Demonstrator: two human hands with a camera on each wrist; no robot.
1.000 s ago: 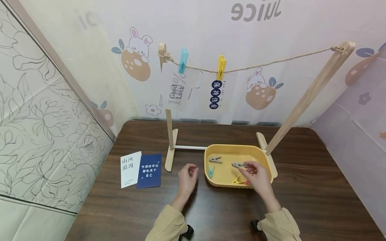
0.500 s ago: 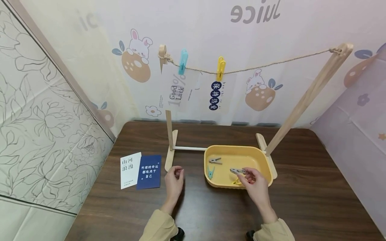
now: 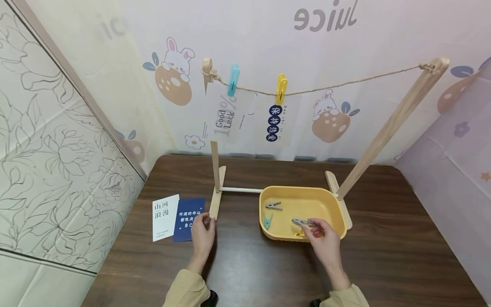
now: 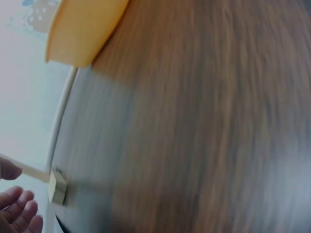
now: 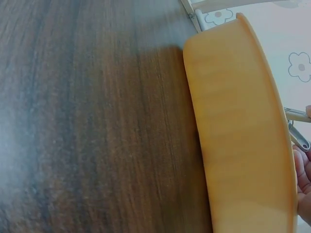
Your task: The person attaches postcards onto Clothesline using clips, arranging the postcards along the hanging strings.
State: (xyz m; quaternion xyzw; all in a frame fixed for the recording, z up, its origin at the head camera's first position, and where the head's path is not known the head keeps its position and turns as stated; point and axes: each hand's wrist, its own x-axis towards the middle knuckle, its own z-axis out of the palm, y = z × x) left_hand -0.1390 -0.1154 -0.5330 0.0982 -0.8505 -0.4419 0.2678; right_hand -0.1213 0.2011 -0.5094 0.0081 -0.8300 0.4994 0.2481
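Observation:
My right hand pinches a grey clothespin between thumb and fingers, over the front of a yellow plastic tray. That clothespin shows just past the tray wall in the right wrist view. My left hand is above the right edge of a dark blue card, covering part of it. In the left wrist view its fingers are loosely bent, thumb apart, with nothing between them; whether they touch the card cannot be told. A white card lies partly under the blue one.
In the tray lie another grey clothespin, a teal one and a yellow one, partly hidden. Behind, a twine line on a wooden stand bears two cards under a blue clothespin and a yellow clothespin.
My left hand has moved left, from beside the tray to the blue card. The right hand, holding the grey clothespin throughout, has shifted slightly toward the front of the tray.

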